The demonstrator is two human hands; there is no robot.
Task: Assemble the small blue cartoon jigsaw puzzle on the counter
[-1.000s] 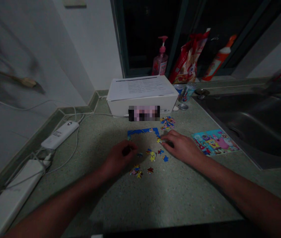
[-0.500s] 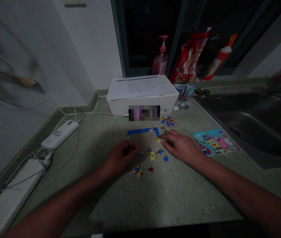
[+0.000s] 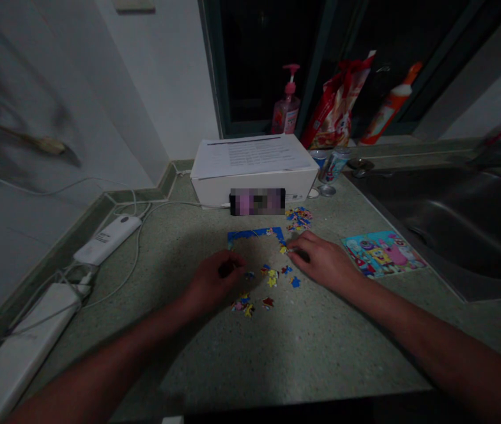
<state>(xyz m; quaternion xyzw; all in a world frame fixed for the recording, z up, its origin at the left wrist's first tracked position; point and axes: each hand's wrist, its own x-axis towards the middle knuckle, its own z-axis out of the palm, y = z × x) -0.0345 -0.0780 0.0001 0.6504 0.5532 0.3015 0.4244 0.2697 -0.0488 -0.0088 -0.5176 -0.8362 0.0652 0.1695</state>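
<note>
Our left hand (image 3: 213,277) and right hand (image 3: 321,262) stay put, the blue puzzle border (image 3: 254,233) just beyond. The right touches a yellow piece (image 3: 283,250); whether either grip is clamped, we cannot tell.

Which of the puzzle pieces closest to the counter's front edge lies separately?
The reddish-brown piece, right of the front cluster: a gap separates it, while others crowd together.

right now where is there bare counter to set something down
Bare patches: the speckled grey-green counter from the loose multicoloured puzzle pieces to its near edge, and the strip between the white cable and the left hand. Crowded: between that hand and the right hand, and by the blue puzzle border.
</note>
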